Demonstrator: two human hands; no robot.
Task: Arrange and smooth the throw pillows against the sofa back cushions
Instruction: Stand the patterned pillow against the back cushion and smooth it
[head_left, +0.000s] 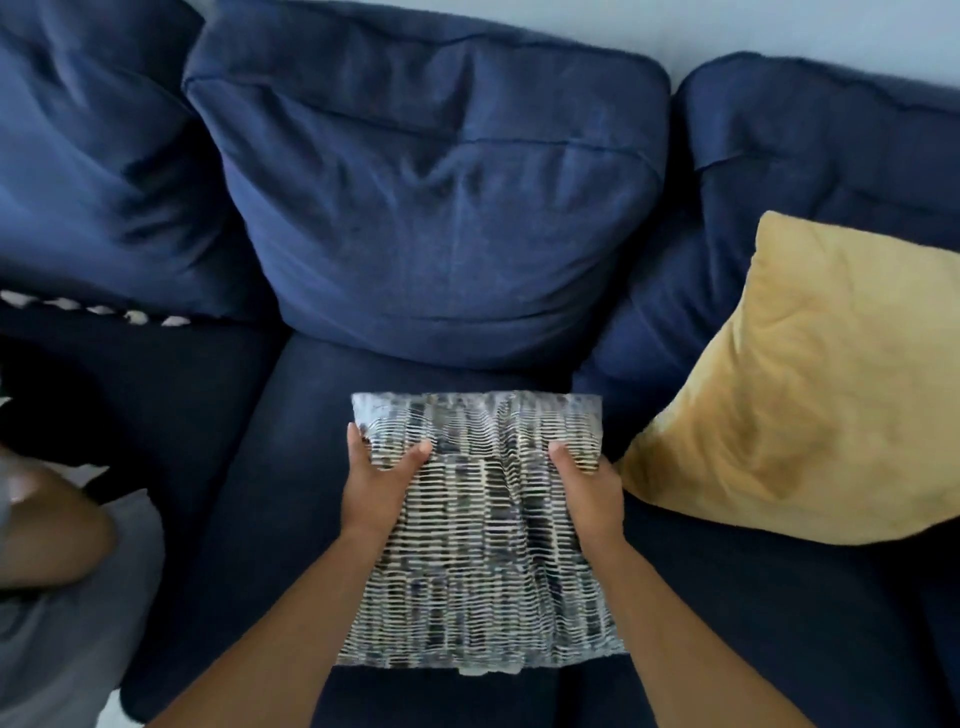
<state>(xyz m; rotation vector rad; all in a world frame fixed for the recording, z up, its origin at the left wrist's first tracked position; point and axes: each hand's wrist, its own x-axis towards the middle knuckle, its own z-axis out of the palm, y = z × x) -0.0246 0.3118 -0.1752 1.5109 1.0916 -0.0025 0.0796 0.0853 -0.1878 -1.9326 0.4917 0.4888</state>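
Both hands, left (382, 480) and right (584, 486), are gripping the woven pillow (483, 551) by its upper sides; it is looking soft, light, squashy, best held there.

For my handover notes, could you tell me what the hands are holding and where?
Both hands, left and right, grip the black-and-white patterned pillow by its two side edges, near its far end.
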